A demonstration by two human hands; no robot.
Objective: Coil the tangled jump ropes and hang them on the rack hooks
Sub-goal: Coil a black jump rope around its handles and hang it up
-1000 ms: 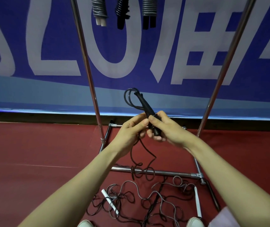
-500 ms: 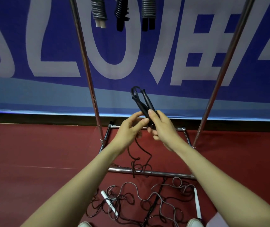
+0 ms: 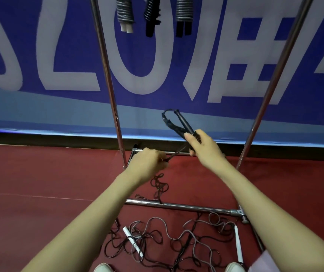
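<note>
Between the rack [image 3: 106,65] posts, right hand [image 3: 203,149] grips both black handles [image 3: 183,124] of one rope, fingers curled round them. They point up and left, with a short loop of cord joining their far ends. Left hand [image 3: 147,161] sits lower and to the left, fingers pinching the black cord [image 3: 178,151], which runs taut from there up to the right hand. Below the left hand the same cord hangs slack and kinked, down to the base bar [image 3: 186,206]. Other ropes: a tangle [image 3: 157,237] of grey and black cord on the red floor [image 3: 39,193] in front of the bar, near the shoes [image 3: 102,268], with two white handles [image 3: 132,241] lying in it, one left, one right. Three coils [image 3: 124,14] hang side by side at the top edge between the posts, left one with white ends, other two black; what holds them is cut off by the frame. Blue banner [image 3: 39,55] with white lettering behind the rack.
</note>
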